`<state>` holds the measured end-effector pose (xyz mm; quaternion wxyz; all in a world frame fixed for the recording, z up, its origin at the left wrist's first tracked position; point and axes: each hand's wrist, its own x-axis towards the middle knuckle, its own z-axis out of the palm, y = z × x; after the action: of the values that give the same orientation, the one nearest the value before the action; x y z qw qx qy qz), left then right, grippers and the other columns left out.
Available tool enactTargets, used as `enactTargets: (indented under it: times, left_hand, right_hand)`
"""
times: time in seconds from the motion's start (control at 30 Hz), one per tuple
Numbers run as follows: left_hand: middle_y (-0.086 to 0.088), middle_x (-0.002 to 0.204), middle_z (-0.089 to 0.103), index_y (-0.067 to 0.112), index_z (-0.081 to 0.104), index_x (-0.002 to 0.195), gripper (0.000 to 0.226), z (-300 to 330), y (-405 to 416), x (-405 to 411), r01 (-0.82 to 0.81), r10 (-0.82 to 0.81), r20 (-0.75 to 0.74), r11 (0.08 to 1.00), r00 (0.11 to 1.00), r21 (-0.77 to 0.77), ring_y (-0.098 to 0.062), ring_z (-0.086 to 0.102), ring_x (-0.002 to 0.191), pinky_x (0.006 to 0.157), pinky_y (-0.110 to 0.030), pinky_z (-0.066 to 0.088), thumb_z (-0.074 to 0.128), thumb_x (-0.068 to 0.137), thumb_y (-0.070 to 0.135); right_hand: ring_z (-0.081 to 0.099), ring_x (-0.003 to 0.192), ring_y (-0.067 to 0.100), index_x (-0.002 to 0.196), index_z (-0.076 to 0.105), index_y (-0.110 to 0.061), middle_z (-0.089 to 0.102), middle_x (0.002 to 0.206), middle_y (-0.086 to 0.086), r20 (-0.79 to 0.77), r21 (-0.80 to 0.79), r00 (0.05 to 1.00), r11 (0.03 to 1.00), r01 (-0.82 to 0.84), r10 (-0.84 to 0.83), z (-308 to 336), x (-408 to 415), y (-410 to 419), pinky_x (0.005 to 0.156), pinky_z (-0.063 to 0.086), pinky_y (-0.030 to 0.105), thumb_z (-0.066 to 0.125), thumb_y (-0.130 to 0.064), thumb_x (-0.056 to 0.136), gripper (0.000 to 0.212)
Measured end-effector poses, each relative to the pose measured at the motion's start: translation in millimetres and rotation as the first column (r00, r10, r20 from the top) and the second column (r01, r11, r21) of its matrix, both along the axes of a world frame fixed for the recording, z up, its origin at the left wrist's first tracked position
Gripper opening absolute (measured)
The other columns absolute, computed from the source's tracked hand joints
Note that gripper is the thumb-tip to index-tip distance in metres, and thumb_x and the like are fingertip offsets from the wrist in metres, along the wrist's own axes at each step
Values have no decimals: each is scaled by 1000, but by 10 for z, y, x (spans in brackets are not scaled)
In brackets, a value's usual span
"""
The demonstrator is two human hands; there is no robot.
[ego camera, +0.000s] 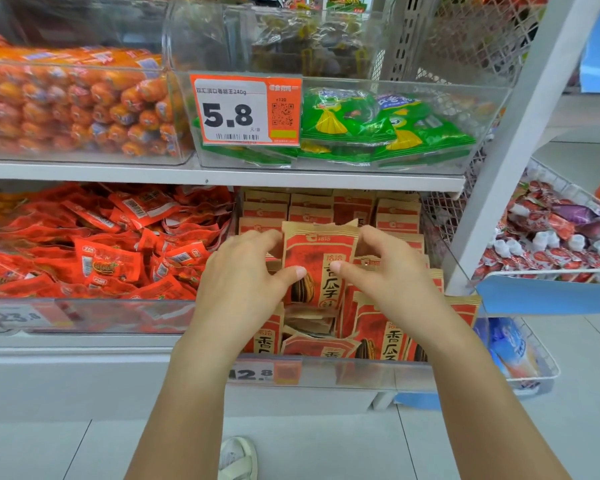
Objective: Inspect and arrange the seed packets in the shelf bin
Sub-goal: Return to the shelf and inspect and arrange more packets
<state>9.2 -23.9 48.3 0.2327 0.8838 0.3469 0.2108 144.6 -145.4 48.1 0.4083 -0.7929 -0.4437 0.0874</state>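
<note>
To the left, a clear plastic bin of small red foil snack sachets [94, 244] sits heaped and untouched, beside the clear shelf bin [361, 370] that holds the task's goods. The left hand [243, 275] reaches into that bin, its fingers curled behind the left edge of one upright tan-and-red paper seed packet [317, 265] and its thumb pressed on the printed front. The packet stands raised above its neighbours, face toward the camera, likely so its print can be checked before it is set in line. The right hand [385, 271] mirrors the grip on the packet's right edge, thumb on the front and fingers curled over the top corner; the two hands together keep it square. Behind it, rows of matching seed packets [329, 206] stand upright and tidy, while the front packets [378, 334] lean and overlap loosely, which suggests the front still needs arranging.
</note>
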Motion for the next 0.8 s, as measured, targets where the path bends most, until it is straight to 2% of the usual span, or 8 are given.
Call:
enactTargets:
  times: [0.1,0.2,0.3,0.47,0.53,0.6,0.7,0.8]
  left_hand:
    - [9,115,65,32,63,123,38,21,-21,4,-16,16,2,1000,1000,27,-18,53,112,95,-41,44,68,86,43]
    - [9,116,66,31,66,116,31,-29,-60,42,-21,26,-55,996,998,82,-19,52,113,92,-37,42,69,87,39]
    - [9,102,64,29,67,101,13,-75,-68,83,-56,60,-42,994,997,92,-19,56,105,88,-37,45,67,89,34]
    - [6,85,69,27,67,99,10,-93,-89,145,-103,106,-13,988,994,114,-21,61,95,90,-39,44,59,93,29]
    - [6,88,73,28,66,106,15,-90,-100,160,-86,86,0,990,996,109,-20,64,95,94,-37,42,55,96,31]
    - [9,98,74,30,61,117,22,-79,-109,167,-50,51,-8,996,999,72,-18,63,102,96,-37,40,52,97,35]
    - [9,115,70,31,56,128,31,-77,-115,160,4,0,-72,999,997,54,-18,58,115,101,-38,40,50,98,40]
    - [8,121,68,31,59,127,34,-64,-89,112,59,-56,-96,998,994,28,-16,58,116,98,-40,46,50,97,45]
  right_hand:
    - [59,85,-1,96,60,-31,64,89,-21,47,-47,999,999,3,-1,23,-1,-5,67,40,12,70,-30,88,13]
    - [55,88,8,104,65,-28,61,94,-19,165,-169,986,984,51,-23,-37,6,28,69,39,26,70,-31,89,17]
    - [54,91,11,96,65,-27,59,98,-14,230,-255,972,961,107,-48,-127,32,85,71,35,25,70,-33,88,10]
    - [51,86,10,88,63,-32,56,93,-12,239,-239,966,959,154,-96,-162,47,140,69,37,25,67,-31,90,4]
    - [53,86,11,94,66,-31,55,92,-11,253,-232,960,956,179,-118,-188,51,163,68,37,25,65,-31,91,3]
    - [55,85,10,109,67,-30,58,94,-11,234,-227,964,956,184,-130,-206,62,176,67,37,24,64,-32,92,18]
    - [58,92,11,128,59,-31,61,113,-8,195,-190,974,969,157,-119,-109,43,122,75,40,25,62,-35,93,35]
    - [55,109,7,116,64,-36,61,114,-14,181,-137,981,986,98,-73,92,-32,-62,83,36,23,65,-41,89,27]
